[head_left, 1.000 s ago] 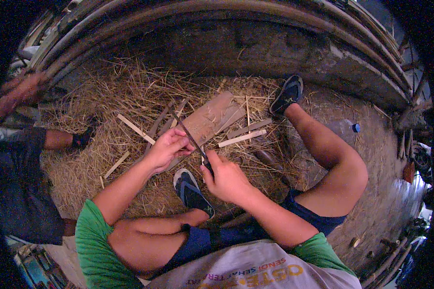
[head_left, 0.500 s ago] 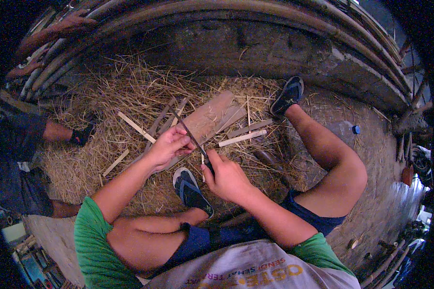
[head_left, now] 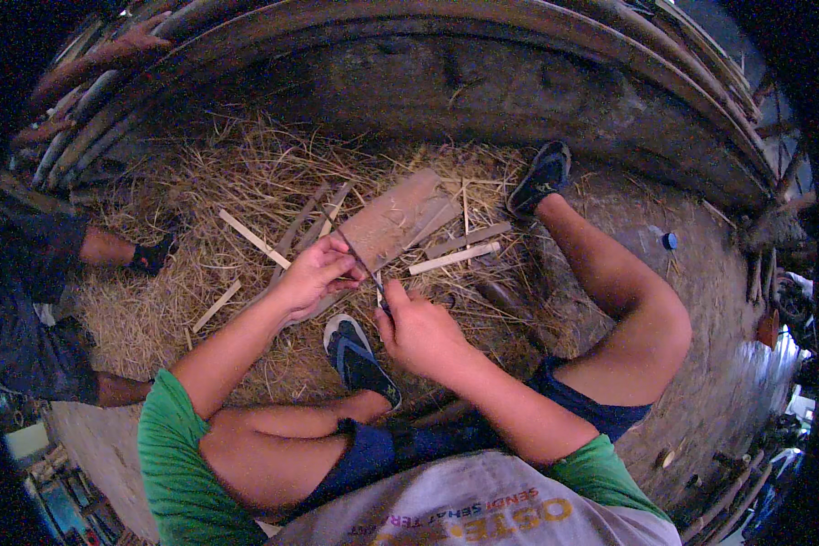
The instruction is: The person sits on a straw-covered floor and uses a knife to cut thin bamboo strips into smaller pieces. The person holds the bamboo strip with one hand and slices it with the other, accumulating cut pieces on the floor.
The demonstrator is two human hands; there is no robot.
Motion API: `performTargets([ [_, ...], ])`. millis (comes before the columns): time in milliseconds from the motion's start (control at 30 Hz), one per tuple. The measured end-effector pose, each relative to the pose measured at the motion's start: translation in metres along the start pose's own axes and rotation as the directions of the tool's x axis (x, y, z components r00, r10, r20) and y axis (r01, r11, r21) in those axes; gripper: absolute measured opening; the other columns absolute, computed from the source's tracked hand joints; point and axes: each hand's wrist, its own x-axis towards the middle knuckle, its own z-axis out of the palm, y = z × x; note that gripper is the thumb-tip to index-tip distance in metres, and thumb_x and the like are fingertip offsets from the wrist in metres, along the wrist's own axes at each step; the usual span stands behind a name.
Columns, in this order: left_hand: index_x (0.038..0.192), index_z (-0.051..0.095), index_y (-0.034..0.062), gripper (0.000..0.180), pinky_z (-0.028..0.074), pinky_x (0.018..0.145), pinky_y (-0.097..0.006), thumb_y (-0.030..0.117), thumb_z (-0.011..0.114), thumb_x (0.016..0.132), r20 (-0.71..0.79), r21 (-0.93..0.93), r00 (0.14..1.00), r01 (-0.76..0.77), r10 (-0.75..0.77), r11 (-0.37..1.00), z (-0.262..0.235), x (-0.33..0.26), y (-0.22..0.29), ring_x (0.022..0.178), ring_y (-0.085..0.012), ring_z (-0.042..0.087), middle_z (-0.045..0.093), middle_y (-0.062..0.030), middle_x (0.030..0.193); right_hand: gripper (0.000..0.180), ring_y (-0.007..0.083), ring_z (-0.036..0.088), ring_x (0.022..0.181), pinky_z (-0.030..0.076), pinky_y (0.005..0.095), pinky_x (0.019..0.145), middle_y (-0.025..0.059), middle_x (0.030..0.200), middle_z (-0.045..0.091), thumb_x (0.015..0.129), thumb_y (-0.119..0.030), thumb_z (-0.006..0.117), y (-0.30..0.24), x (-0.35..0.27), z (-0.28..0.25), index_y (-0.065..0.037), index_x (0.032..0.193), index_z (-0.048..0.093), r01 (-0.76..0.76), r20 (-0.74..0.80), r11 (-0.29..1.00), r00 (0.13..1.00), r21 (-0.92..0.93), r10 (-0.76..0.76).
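My right hand (head_left: 420, 332) is closed around the handle of a knife. Its long, dark, narrow blade (head_left: 359, 261) slants up and to the left, past the fingertips of my other hand. Thumb and fingers pinched together, my left hand (head_left: 317, 275) sits right beside the blade; whatever it grips is too small or hidden to make out. Beyond both hands a wooden plank (head_left: 393, 218) lies slanted, with thin shavings on it. Just right of the plank are a pale wooden strip (head_left: 455, 259) and a darker wooden strip (head_left: 469, 239).
Shavings (head_left: 200, 182) cover the ground, with another pale stick (head_left: 253, 238) on them. A low wall (head_left: 382, 91) with long poles (head_left: 337, 20) runs along the far side. At the left is another person's leg (head_left: 109, 247); at the right, a clear bottle with a blue cap (head_left: 670, 241).
My right hand has shifted slightly left, and the knife blade has slid a little down against the left fingers. My left hand stays nearly in place.
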Motion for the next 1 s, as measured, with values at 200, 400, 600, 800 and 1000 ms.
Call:
performTargets([
  [200, 0.110, 0.046, 0.0112, 0.018, 0.058, 0.083, -0.035, 0.013, 0.061, 0.099, 0.008, 0.035, 1.000, 0.004, -0.005, 0.999, 0.000, 0.001, 0.003, 0.098, -0.0217, 0.068, 0.066, -0.0095, 0.105, 0.028, 0.0484, 0.066, 0.073, 0.055, 0.0567, 0.066, 0.0282, 0.086, 0.065, 0.097, -0.024, 0.055, 0.000, 0.001, -0.003, -0.002, 0.111, 0.044, -0.018, 0.028, 0.999, 0.999, -0.050, 0.020],
  [400, 0.112, 0.048, 0.0094, 0.018, 0.058, 0.084, -0.036, 0.011, 0.059, 0.099, -0.033, 0.075, 0.999, 0.008, -0.006, 0.997, 0.006, 0.000, 0.005, 0.098, -0.0226, 0.068, 0.065, -0.0105, 0.104, 0.026, 0.0481, 0.065, 0.068, 0.055, 0.0552, 0.060, 0.0279, 0.082, 0.063, 0.096, -0.022, 0.054, 0.004, 0.000, 0.002, -0.002, 0.110, 0.045, 0.024, -0.038, 0.997, 0.999, -0.073, -0.027],
  [600, 0.120, 0.049, 0.0086, 0.022, 0.058, 0.089, -0.040, 0.006, 0.056, 0.099, -0.077, 0.071, 0.996, 0.042, -0.037, 0.997, 0.006, -0.003, 0.008, 0.103, -0.0254, 0.066, 0.061, -0.0124, 0.116, 0.022, 0.0468, 0.065, 0.065, 0.055, 0.0539, 0.055, 0.0275, 0.081, 0.061, 0.096, -0.020, 0.052, 0.005, -0.004, 0.016, -0.003, 0.107, 0.046, 0.023, -0.071, 0.994, 0.997, -0.106, -0.030],
  [800, 0.124, 0.048, 0.0098, 0.027, 0.058, 0.089, -0.041, 0.007, 0.057, 0.099, -0.058, 0.072, 0.997, 0.045, -0.041, 0.996, 0.002, -0.004, 0.005, 0.109, -0.0252, 0.064, 0.060, -0.0112, 0.120, 0.020, 0.0457, 0.066, 0.064, 0.055, 0.0537, 0.055, 0.0264, 0.079, 0.062, 0.095, -0.018, 0.051, 0.002, -0.005, 0.012, -0.003, 0.106, 0.047, 0.030, -0.080, 0.993, 0.996, -0.113, -0.039],
  [1000, 0.126, 0.048, 0.0109, 0.030, 0.058, 0.089, -0.041, 0.011, 0.060, 0.099, -0.049, 0.075, 0.998, 0.029, -0.025, 0.997, 0.002, -0.007, 0.004, 0.104, -0.0233, 0.065, 0.062, -0.0088, 0.117, 0.019, 0.0439, 0.066, 0.064, 0.055, 0.0522, 0.054, 0.0260, 0.080, 0.063, 0.094, -0.017, 0.052, -0.005, -0.009, 0.001, -0.004, 0.107, 0.047, 0.013, -0.058, 0.988, 0.998, -0.154, -0.022],
])
